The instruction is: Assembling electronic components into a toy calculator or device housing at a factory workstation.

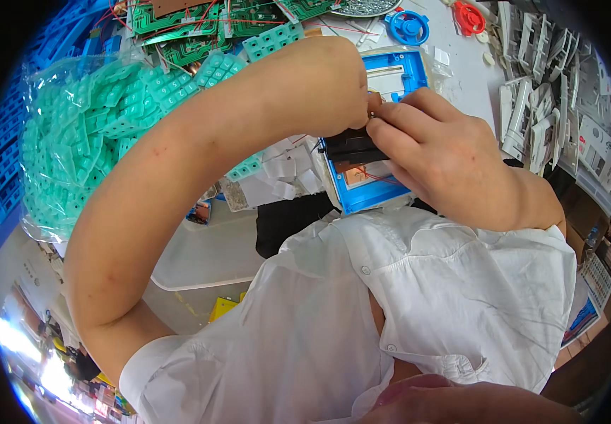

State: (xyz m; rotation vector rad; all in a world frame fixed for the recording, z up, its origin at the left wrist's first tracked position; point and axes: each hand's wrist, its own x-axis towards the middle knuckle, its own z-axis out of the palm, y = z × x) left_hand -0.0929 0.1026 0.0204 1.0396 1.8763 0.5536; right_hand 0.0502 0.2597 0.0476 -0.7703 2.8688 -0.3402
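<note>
Hands meet over the blue-framed housing [372, 194], which sits tilted at the bench edge just above the white shirt [418, 297]. Left hand [326, 85] comes in from above-left, fingers curled tight together on something small at the housing's upper middle; can't tell exactly what they pinch. Right hand [436, 152] comes from the right, fingers pressed together on the black block [351, 147] lying across the housing, fingertips touching the left hand's. Thin red wires [372, 174] run over a brown patch just below the block.

Room to move: tight. Left forearm spans the bench diagonally and covers much of the middle. Housing's lower edge nearly touches the shirt; only its lower-left corner and top edge show free.

Around:
- clear bag of teal rubber keypads [86, 134], far left, touching the forearm's outer side
- green circuit boards [199, 28] with red wires, top, behind the left hand
- blue ring part [408, 27] and red part [468, 18], top right, well apart from the hands
- stack of white plastic shells [538, 92], right, near the right hand's back
- white tray [206, 247] under the left forearm, small white scraps [284, 177] beside the housing
</note>
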